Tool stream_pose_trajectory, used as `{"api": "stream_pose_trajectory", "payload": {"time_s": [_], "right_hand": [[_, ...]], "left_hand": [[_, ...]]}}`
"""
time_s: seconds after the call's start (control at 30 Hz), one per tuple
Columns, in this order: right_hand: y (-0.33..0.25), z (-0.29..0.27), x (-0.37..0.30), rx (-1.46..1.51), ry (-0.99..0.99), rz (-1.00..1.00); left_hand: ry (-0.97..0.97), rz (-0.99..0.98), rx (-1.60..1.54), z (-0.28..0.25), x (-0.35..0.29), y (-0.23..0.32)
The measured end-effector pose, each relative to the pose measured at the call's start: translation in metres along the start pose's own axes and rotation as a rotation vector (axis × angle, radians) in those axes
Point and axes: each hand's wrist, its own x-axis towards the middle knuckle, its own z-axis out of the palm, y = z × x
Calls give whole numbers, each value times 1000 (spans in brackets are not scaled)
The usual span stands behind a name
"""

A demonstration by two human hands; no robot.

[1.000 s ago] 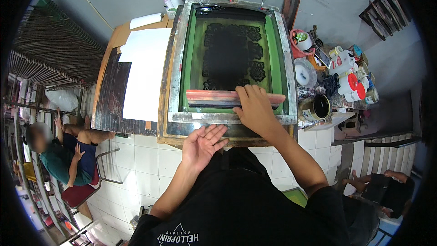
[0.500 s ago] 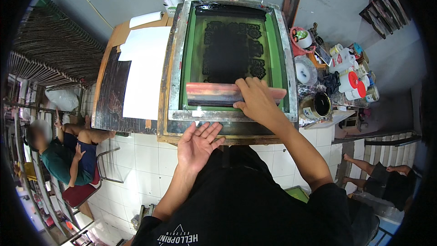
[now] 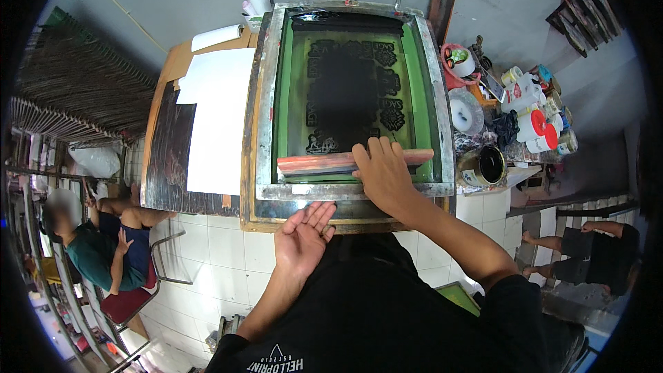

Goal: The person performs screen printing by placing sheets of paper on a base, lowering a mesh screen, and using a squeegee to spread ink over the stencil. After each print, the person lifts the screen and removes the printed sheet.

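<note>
My right grip is clamped on a striped squeegee bar at the near end of a printing screen

Head view, looking down past my dark shirt. The screen, a metal frame with green borders, lies on a wooden-edged table in front of me. The red-and-grey bar lies crosswise inside the frame, just short of the near rail, its left end slightly closer to that rail than its right. My right fingers wrap over its top, right of its middle. Whether the bar's lower edge touches the mesh, I cannot tell.

Beyond the bar is a black patterned design; past that, a glossy black ink band stretches along the far end.

My left grip is bare: palm up, fingers loosely apart, near the table's front edge. To the left, white paper lies on a side table; to the right sits a can of dark ink.

To handle the bar well, I judge that I should square it to the rail and hold it at one steady tilt. With my grip off-centre, the left end could press more lightly, so sliding toward the middle, or adding my left grip, should even out the pressure. I should also stop short of knocking the metal.
</note>
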Motion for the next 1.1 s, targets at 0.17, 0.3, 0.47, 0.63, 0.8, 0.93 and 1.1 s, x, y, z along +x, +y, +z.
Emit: {"api": "stream_pose_trajectory", "payload": {"time_s": [0.17,0.3,0.47,0.63,0.8,0.93,1.1], "right_hand": [[13,10,22,-112,195,-63],[27,14,44,-138,207,-52],[52,17,83,-115,212,-47],[79,19,124,-108,167,-46],[108,23,170,-147,183,-55],[133,25,210,-169,171,-51],[162,32,251,-173,220,-81]], "left_hand": [[23,-15,8,4,-3,0],[50,-32,19,9,-4,3],[44,-63,1,4,-2,7],[37,-81,-26,-1,0,8],[108,-103,-5,0,1,10],[137,-103,37,10,1,13],[133,-107,13,-2,1,9]]}}
